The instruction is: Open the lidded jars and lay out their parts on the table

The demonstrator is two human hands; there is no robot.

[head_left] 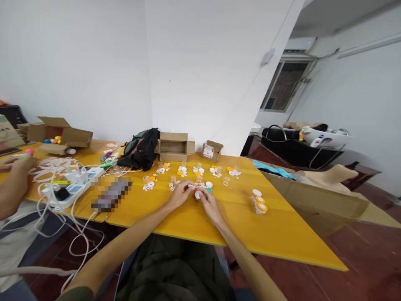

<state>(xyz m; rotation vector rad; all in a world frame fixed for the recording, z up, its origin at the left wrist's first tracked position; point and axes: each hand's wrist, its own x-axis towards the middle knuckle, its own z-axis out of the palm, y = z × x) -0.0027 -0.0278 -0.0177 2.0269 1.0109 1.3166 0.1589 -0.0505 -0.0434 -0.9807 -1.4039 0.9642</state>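
My left hand (181, 193) is closed near the middle of the yellow table, its fingertips meeting those of my right hand (206, 202). Between them are small white pieces, too small to make out. A round white piece (197, 195) shows at my right hand's fingers, and a teal ring (209, 190) lies just beyond. Around and behind the hands lie groups of clear cups, white perforated discs and orange rings, among them an orange ring (151, 179) at the left and a white disc (209, 184). Clear containers with white and orange lids (261, 206) stand together at the right.
Behind are an open cardboard box (173, 147), a smaller box (212, 151) and a black backpack (140, 149). To the left lie a blurred phone (112, 195), a power strip (77, 186) with white cables, and another person's arm (12, 188). The table (282, 234) ends at the right.
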